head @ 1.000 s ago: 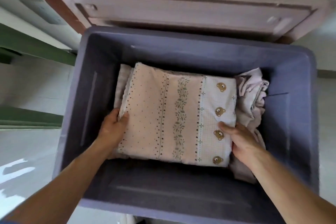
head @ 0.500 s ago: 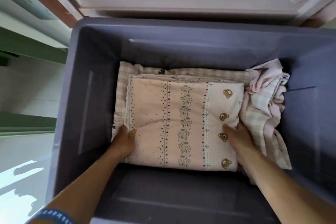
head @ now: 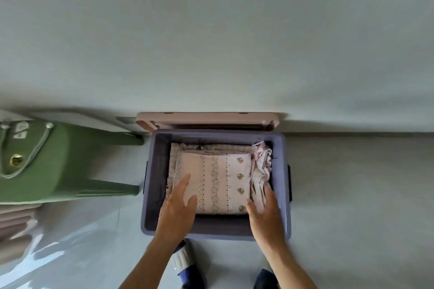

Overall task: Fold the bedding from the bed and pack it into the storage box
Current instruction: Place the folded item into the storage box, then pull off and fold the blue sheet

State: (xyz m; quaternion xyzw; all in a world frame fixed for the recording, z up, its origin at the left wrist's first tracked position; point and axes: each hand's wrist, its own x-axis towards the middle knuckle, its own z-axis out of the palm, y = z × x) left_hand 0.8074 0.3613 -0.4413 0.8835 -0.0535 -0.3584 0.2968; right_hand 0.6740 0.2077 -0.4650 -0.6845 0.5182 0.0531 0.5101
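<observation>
Looking pretty close to done: the folded sheet (head: 212, 185) with the little bear print already lies flat in the storage box (head: 280, 155), on checked bedding (head: 211, 148), a crumpled pink cloth (head: 261, 166) beside it; left hand (head: 178, 209) and right hand (head: 265, 214) hover over it, grip loose, fingers straight, holding nothing; the lid (head: 206, 118) (leaning behind) isn't on; no readable writing anywhere.

Green chair (head: 47, 159) cut off at left (blurred too)

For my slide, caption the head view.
Open hands over the folded bear-print bedding in the purple storage box.
</observation>
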